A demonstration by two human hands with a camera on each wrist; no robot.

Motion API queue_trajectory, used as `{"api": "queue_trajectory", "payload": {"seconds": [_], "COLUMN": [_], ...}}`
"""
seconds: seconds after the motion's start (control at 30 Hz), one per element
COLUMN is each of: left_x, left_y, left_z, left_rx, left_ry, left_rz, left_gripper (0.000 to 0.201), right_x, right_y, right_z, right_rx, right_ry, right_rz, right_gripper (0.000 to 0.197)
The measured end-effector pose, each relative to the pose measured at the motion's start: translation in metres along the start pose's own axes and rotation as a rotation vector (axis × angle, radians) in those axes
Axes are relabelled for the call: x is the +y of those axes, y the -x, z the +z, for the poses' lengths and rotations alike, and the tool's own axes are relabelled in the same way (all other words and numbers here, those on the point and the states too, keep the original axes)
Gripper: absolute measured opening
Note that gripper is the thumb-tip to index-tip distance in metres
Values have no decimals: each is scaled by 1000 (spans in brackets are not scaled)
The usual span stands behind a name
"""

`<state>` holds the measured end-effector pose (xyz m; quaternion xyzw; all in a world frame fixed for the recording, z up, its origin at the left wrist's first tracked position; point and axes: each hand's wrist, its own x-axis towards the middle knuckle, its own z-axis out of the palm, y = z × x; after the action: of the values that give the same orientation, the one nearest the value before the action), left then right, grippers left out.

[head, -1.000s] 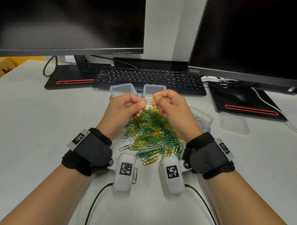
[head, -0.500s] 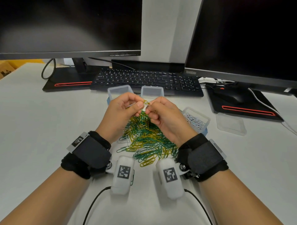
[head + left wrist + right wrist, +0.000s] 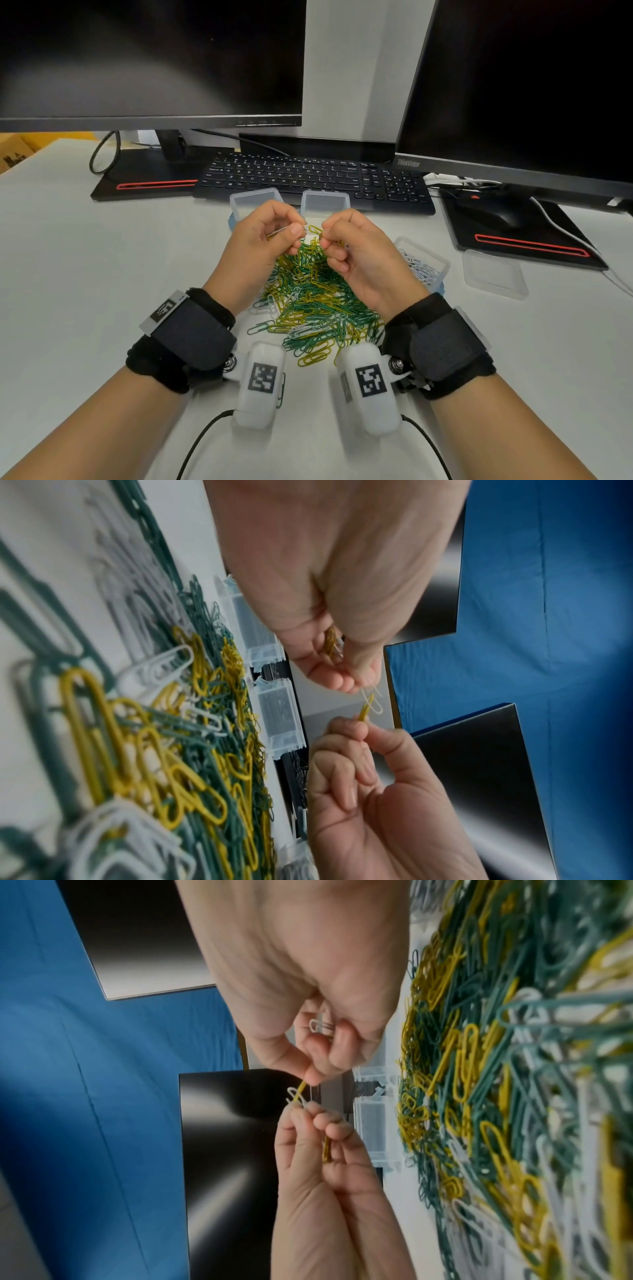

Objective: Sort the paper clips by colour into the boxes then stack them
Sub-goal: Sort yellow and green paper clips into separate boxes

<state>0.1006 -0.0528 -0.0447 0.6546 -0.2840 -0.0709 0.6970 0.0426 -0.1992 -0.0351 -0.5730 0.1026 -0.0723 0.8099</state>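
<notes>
A pile of green, yellow and white paper clips (image 3: pixel 315 301) lies on the desk between my wrists. Above its far edge, my left hand (image 3: pixel 296 231) pinches a white paper clip (image 3: pixel 371 699). That clip is hooked into a yellow paper clip (image 3: pixel 313 229), which my right hand (image 3: pixel 325 240) pinches. In the left wrist view a second yellow clip (image 3: pixel 330 642) lies in my left hand's curled fingers. White clips (image 3: pixel 320 1026) sit in the right palm. Two empty clear boxes (image 3: pixel 255 202) (image 3: pixel 325 202) stand just beyond the hands. A third box (image 3: pixel 421 263), at the right, holds white clips.
A clear lid (image 3: pixel 493 277) lies right of the third box. A black keyboard (image 3: pixel 308 178) runs behind the boxes, under two dark monitors (image 3: pixel 150 58). A mouse (image 3: pixel 496 212) on its pad is at the far right, with a cable trailing toward the desk edge.
My hands have drawn slightly apart, so the hooked white and yellow clips now show stretched between the fingertips. The pile and boxes have not moved.
</notes>
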Motion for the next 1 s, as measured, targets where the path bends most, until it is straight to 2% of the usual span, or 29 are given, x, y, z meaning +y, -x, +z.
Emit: {"api": "queue_trajectory", "payload": {"seconds": [0.13,0.27,0.4,0.53,0.77,0.87,0.97,1.0], "left_x": [2,0,-1,-2,1,2,4,4], "left_y": [2,1,0,0,2,0,-1,-1], "left_z": [1,0,-2,-1,1,-3,-6,-6], "left_rx": [-33,7,46,55,40,74,63,59], "left_ry": [-32,-39,-60,-57,-65,-93,-103,-90], "left_rz": [15,1,-25,-66,-94,-98,-113,-122], "left_gripper": [8,9,7,7,6,10,9,9], "right_x": [0,-1,-2,-6,-11,-13,-14,-14], "right_y": [2,2,2,1,2,1,1,0], "right_z": [1,2,-1,-6,-9,-12,-12,-13], "right_rx": [-9,-9,9,23,-13,-9,-27,-7], "right_ry": [24,88,288,412,358,350,361,349], "right_rz": [-4,-41,-110,-87,-22,-31,-51,-50], "right_gripper": [20,19,16,19,5,9,1,4]}}
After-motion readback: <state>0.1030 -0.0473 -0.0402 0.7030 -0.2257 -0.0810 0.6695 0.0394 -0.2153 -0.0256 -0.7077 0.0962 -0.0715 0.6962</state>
